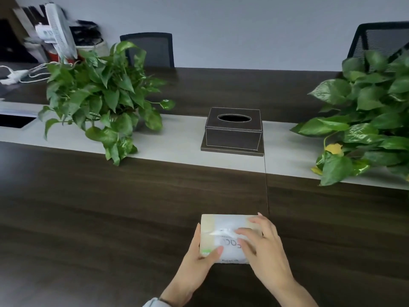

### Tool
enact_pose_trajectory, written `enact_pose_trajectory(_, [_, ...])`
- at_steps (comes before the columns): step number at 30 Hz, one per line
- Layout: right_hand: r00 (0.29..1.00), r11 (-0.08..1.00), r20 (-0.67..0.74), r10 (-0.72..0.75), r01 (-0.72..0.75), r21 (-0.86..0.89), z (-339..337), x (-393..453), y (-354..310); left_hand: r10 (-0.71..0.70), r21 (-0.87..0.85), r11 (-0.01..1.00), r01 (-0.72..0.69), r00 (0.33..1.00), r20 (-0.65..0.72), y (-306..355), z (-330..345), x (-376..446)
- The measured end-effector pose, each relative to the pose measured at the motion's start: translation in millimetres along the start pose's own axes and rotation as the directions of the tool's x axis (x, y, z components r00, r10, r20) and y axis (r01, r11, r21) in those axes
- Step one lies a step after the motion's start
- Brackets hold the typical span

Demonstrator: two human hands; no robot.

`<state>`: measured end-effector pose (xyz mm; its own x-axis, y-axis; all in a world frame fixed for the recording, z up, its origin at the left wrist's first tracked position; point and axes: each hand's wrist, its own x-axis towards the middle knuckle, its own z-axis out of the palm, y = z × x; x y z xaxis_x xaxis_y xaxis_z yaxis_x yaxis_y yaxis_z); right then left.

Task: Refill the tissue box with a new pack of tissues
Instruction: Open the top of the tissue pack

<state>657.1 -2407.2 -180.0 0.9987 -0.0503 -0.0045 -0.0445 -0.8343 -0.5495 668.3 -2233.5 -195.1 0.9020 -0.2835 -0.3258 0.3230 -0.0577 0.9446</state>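
Dark bench (pixel 99 207), pale wall (pixel 243 29); the tissue box (pixel 232 136) sat beyond the fingers (pixel 254 220). Left hand (pixel 199 258) gripped the white-beige pack (pixel 223 221); right hand (pixel 267 251) rested loose atop.

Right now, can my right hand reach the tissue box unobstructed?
Probably yes: only bare table lies between the right hand, resting on the tissue pack, and the tissue box.

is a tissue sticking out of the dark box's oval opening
No, the oval opening in the tissue box shows only darkness, with nothing poking out.
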Motion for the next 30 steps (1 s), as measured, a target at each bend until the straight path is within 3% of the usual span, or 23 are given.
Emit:
enact_pose_trajectory(4, [0.999, 0.993, 0.047, -0.014, 0.019, -0.116, 2.0, 5.8, -6.0, 0.009, 0.023, 1.000, -0.010, 1.000, 0.021, -1.3, -3.7, 1.9])
enact_pose_trajectory(9, [0.993, 0.992, 0.012, -0.118, 0.118, -0.051, 2.6, 4.4, -9.7, -0.003, 0.044, 0.999, 0.002, 0.999, 0.033, -2.5, -7.9, 6.4])
enact_pose_trajectory(19, [0.993, 0.945, 0.068, -0.096, 0.112, -0.306, 2.7, 16.4, -20.4, -0.033, 0.089, 0.996, 0.028, 0.998, 0.057, -2.1, -11.7, 12.1])
enact_pose_trajectory(24, [0.997, 0.971, 0.048, -0.060, 0.069, -0.230, 11.4, 22.6, -22.6, -0.019, 0.101, 0.995, 0.012, 0.998, 0.065, -0.9, -11.6, 14.4])
enact_pose_trajectory(30, [1.000, 0.961, -0.014, -0.021, 0.016, -0.277, 14.1, 22.1, -40.7, -0.030, 0.099, 0.995, 0.023, 0.997, 0.070, -1.3, -11.0, 14.0])
